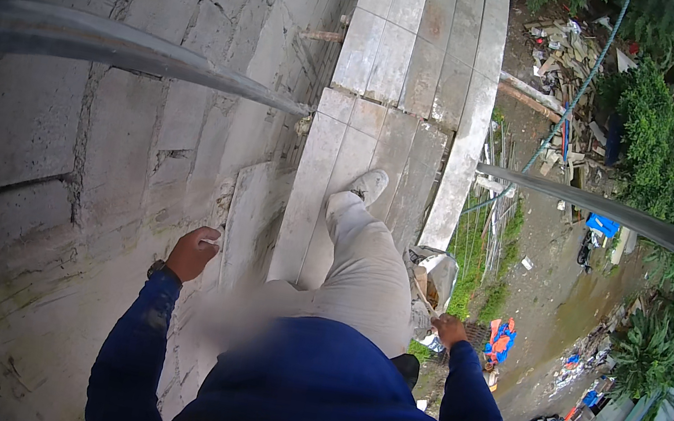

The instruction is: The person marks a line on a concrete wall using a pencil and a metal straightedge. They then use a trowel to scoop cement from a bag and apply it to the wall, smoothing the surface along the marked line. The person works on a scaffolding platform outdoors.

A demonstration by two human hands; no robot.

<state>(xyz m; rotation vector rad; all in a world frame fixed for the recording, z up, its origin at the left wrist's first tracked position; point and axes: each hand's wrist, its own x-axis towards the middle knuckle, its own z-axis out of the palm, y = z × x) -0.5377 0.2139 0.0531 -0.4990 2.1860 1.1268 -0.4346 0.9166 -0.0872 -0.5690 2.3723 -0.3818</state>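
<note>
A grey block wall (129,122) fills the left side, its joints rough. Beside it a walkway of pale planks (362,139) runs away from the person, above muddy ground (548,282) strewn with scraps. Two metal poles stretch outward, one across the wall (158,54), one over the ground (621,215). At the walkway's right edge, next to the person's trousers (369,283), sits an open, pale-rimmed container (439,274). The left hand (191,254) is by the wall, fingers curled in; whether it touches the blocks cannot be told. The right hand (451,329) is at the container's near side, fingers bent; its grip cannot be made out. Smallest, a whitish bit (212,238) shows at the left fingertips, too small to identify.
</note>
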